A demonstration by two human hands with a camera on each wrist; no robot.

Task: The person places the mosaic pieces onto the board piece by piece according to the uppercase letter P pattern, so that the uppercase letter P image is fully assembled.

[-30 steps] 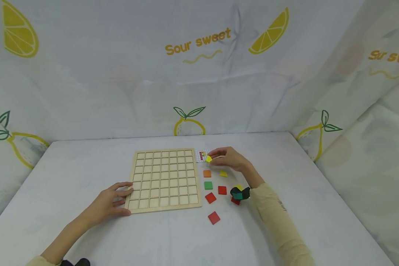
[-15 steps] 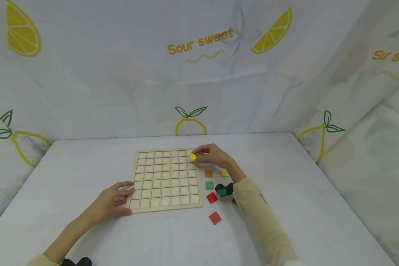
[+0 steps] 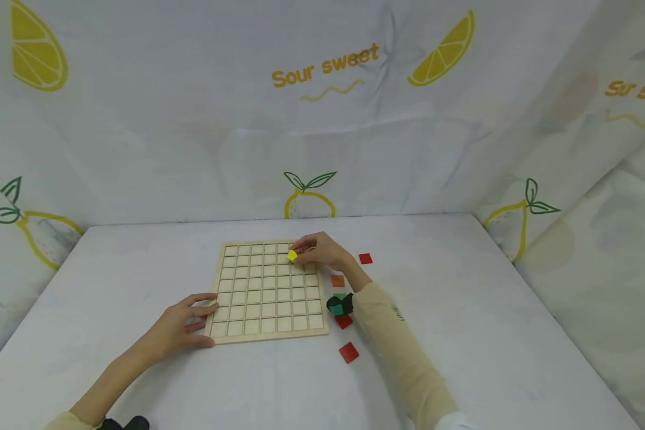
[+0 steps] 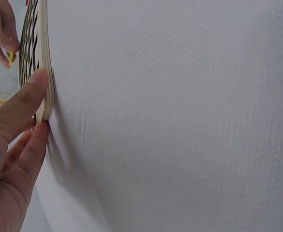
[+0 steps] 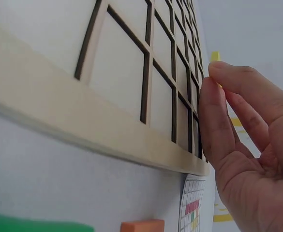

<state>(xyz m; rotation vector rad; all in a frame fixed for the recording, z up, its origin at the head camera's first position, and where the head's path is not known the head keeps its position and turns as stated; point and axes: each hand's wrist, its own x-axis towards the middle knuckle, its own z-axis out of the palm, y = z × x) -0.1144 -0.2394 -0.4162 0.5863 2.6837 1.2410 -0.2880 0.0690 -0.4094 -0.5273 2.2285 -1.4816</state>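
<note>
A wooden grid board [image 3: 258,340] lies flat on the white table, its square cells bare where they show. My left hand [image 3: 185,325] rests against its left edge and near-left corner, fingers spread and fairly straight; in the left wrist view, the thumb and a finger touch the board's rim on either side of the corner. Over the far right part of the board, my right hand [image 3: 322,251] pinches a small yellow tile [image 3: 292,255] between thumb and fingers. The tile is tilted, and the right wrist view shows only part of it.
Right of the board lie an orange tile [image 3: 337,280], a mostly covered green tile [image 3: 338,295] and several red tiles [image 3: 349,352]. A printed pattern card [image 5: 192,205] sits beside the far right corner. The right forearm hides part of this area.
My right hand has moved left with the yellow tile, from above the card to over the board. A red tile behind the wrist has come into sight. The left hand stays put.
</note>
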